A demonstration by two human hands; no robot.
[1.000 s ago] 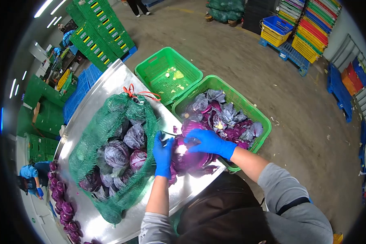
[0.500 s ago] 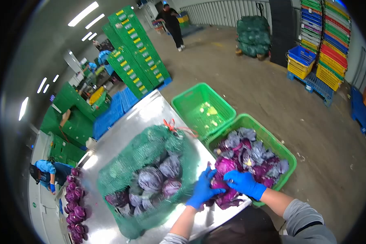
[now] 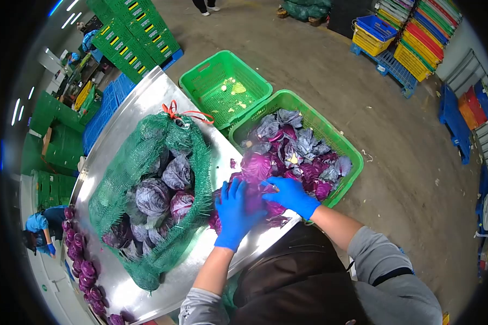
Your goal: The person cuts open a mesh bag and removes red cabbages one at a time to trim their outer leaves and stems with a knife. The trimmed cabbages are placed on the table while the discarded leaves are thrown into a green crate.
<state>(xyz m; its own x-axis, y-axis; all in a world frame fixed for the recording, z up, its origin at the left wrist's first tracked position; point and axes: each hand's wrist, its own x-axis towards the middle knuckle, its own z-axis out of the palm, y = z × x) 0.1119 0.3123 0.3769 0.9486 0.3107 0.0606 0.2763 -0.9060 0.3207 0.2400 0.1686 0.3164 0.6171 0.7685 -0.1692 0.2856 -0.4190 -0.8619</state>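
My left hand [image 3: 236, 215], in a blue glove, has its fingers stretched out and spread against purple red cabbage leaves [image 3: 275, 209] at the table corner. Opposite it, my right hand [image 3: 294, 197], also gloved in blue, curls its fingers onto the leaves. The purple between the hands is smeared by motion. Just beyond my fingers a glossy red cabbage [image 3: 256, 166] shows at the near side of a green crate [image 3: 348, 142] full of loose outer leaves. To the left lies a green mesh bag [image 3: 124, 157], its side gaping over several cabbages [image 3: 152, 196].
The metal table [image 3: 171, 92] has a row of peeled cabbages [image 3: 87, 269] along its far-left edge. A second green crate [image 3: 225, 59] holds a few pale scraps. Stacked green crates [image 3: 141, 38] stand behind. A co-worker [image 3: 39, 223] bends at the left.
The view has tilted down and shifted right, so the table and crates sit higher and further left. My left hand's fingers now point more upward and lie more spread.
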